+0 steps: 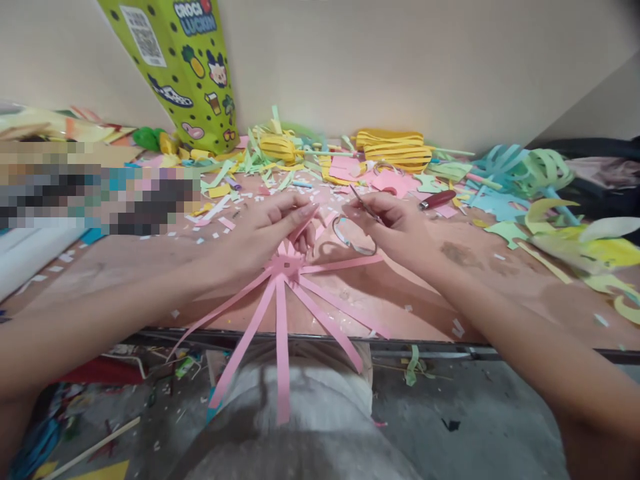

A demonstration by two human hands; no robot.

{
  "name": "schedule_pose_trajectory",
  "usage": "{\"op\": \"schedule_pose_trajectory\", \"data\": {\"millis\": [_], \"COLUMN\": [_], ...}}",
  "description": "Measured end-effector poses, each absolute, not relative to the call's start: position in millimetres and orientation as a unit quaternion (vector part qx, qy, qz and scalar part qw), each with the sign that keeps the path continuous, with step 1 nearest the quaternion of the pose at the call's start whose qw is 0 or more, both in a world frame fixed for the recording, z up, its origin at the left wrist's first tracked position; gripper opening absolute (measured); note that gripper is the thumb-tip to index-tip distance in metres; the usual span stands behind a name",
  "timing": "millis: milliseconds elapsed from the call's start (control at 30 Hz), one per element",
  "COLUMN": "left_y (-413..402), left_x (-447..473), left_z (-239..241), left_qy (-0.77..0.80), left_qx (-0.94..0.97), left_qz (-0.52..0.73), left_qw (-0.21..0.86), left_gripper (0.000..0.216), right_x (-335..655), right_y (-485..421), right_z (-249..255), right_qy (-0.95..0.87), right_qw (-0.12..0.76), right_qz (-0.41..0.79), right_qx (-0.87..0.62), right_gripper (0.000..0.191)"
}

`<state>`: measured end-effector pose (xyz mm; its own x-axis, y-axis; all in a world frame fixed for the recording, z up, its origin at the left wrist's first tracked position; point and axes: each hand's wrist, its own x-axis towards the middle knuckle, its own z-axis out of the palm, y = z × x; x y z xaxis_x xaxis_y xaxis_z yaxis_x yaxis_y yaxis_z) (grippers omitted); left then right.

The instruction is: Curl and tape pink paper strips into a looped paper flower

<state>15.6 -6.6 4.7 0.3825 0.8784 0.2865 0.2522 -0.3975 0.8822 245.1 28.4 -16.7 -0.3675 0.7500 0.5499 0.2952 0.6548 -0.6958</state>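
My left hand (287, 223) is closed, its fingers pinching a pink paper cutout (286, 265) above the table edge. Long narrow strips spread from the cutout's centre, which has a small dark square mark; several hang over the edge towards my lap. To the right, my right hand (387, 217) is closed around a thin, dark, pointed metal tool (361, 201), its tip up and to the left. Most of this tool is hidden by the fingers, so its exact kind is unclear. A thin pale loop (354, 248) shows just below the right fingers; whether it joins the tool, I cannot tell.
Paper scraps cover the back of the table (430, 307). Yellow fringed paper rolls (395, 148) and a green printed bag (200, 87) stand by the wall. A red-handled tool (439, 199) lies beyond my right hand. Curled blue-green paper (545, 170) sits at right.
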Motion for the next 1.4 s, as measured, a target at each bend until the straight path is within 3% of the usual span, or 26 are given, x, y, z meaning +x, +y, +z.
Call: {"op": "schedule_pose_trajectory", "data": {"millis": [233, 500, 700, 800, 1167, 1400], "left_y": [-18, -17, -20, -21, -24, -24], "left_x": [18, 17, 16, 13, 8, 7], "left_z": [2, -7, -13, -20, -24, -27], "left_qy": [0.397, 0.386, 0.394, 0.378, 0.365, 0.367], "left_qx": [0.758, 0.717, 0.764, 0.775, 0.786, 0.796], "left_qz": [0.354, 0.384, 0.398, 0.394, 0.381, 0.368], "left_qw": [0.377, 0.435, 0.32, 0.318, 0.321, 0.31], "left_gripper": [0.027, 0.018, 0.021, 0.022, 0.022, 0.023], "right_x": [239, 238, 234, 234, 236, 236], "right_y": [16, 14, 9, 7, 4, 5], "right_z": [-19, -14, -17, -21, -21, -24], "right_qy": [-0.785, -0.75, -0.719, -0.719, -0.725, -0.738], "right_qw": [0.414, 0.438, 0.419, 0.4, 0.402, 0.409], "right_qz": [0.313, 0.358, 0.426, 0.451, 0.443, 0.414], "right_qx": [-0.337, -0.342, -0.354, -0.346, -0.343, -0.341], "right_gripper": [0.024, 0.024, 0.026, 0.022, 0.013, 0.021]}}
